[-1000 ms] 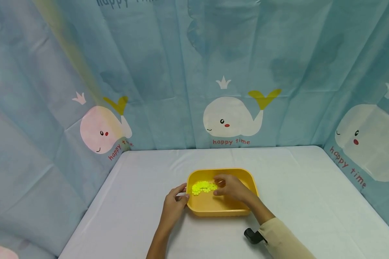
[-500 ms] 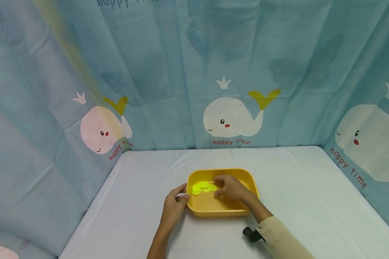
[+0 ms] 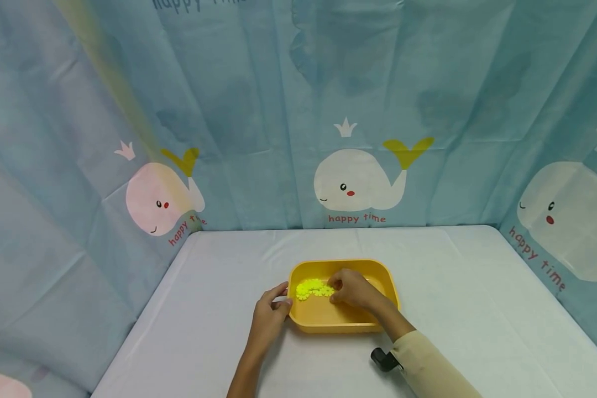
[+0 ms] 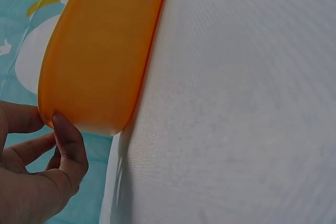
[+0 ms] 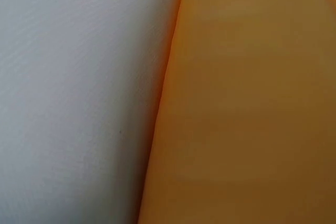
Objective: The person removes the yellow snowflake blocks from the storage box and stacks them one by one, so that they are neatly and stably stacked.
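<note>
A shallow yellow plastic tray point(image 3: 315, 315) sits on the table. Bright yellow flower-shaped pieces point(image 3: 309, 288) lie in a cluster in its left half. My left hand point(image 3: 270, 315) holds the tray's left end, with thumb and forefinger at the rim in the left wrist view. Inside the tray, my right hand point(image 3: 354, 288) reaches over the right wall with bent fingers, fingertips right at the cluster's right end. I cannot tell if it pinches a piece. The right wrist view shows only the tray's outer side point(image 5: 241, 103) beside the cloth, no hand.
A white cloth point(image 3: 219, 276) covers the table. Blue curtains with whale prints point(image 3: 355, 179) hang behind it and at both sides. A black device point(image 3: 384, 359) sticks out from the right sleeve point(image 3: 425, 359), just in front of the tray.
My right fingers have drawn in slightly at the right end of the flower pieces, and the right forearm has shifted a little left. The left hand and the tray stay in place.
</note>
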A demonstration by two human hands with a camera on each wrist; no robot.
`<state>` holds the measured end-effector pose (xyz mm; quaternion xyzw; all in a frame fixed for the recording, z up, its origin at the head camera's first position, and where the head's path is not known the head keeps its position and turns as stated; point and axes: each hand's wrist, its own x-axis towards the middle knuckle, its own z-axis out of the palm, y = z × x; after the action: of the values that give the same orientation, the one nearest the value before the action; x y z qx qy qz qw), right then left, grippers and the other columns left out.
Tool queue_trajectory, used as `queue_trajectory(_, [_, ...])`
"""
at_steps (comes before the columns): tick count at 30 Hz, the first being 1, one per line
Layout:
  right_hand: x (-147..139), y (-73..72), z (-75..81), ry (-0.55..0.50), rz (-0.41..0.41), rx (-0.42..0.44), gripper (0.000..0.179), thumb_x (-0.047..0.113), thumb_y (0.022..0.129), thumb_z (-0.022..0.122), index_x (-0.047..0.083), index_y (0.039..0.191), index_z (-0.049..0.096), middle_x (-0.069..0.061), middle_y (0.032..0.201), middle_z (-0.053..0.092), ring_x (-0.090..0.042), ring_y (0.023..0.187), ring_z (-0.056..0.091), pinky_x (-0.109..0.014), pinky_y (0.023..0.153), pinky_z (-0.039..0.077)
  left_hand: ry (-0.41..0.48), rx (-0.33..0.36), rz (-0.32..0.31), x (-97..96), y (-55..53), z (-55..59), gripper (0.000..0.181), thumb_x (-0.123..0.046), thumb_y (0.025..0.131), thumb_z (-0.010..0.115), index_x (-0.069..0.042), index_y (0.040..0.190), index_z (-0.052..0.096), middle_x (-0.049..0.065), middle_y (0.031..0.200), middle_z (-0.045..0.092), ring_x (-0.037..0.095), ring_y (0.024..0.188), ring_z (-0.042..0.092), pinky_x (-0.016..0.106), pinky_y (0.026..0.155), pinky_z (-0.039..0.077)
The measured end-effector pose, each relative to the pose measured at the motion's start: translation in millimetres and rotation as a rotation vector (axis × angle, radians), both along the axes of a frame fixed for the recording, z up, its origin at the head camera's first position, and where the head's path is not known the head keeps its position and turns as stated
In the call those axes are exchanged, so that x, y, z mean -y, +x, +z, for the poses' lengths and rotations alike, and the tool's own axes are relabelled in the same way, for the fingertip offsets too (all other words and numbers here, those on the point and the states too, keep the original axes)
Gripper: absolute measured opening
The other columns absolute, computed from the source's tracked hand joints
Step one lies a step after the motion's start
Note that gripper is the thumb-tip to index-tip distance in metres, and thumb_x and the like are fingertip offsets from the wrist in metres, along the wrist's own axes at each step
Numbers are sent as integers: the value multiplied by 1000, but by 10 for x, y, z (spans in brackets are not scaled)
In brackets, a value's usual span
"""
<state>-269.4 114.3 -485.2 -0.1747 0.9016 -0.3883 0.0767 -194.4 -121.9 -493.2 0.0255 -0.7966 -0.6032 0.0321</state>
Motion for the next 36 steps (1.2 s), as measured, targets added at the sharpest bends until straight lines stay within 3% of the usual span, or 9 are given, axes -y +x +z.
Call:
queue_trajectory(22, [4, -32, -43, 48, 61, -48, 25, 3, 82, 89, 0, 103, 78, -6, 93, 68, -17, 86, 59, -35, 80, 55, 28, -13, -10, 10, 19, -1, 46, -10, 102, 65, -5, 148, 61, 16, 133, 61, 21, 98, 62, 19, 77, 58])
queue_trajectory(36, [21, -15, -49, 32, 9, -29, 27, 1, 82, 89, 5, 97, 68, -3, 84, 59, -17, 77, 52, -28, 71, 49, 32, -19, -17, 11, 29, 5, 45, -12, 103, 65, -7, 148, 62, 14, 133, 61, 22, 102, 64, 20, 77, 60])
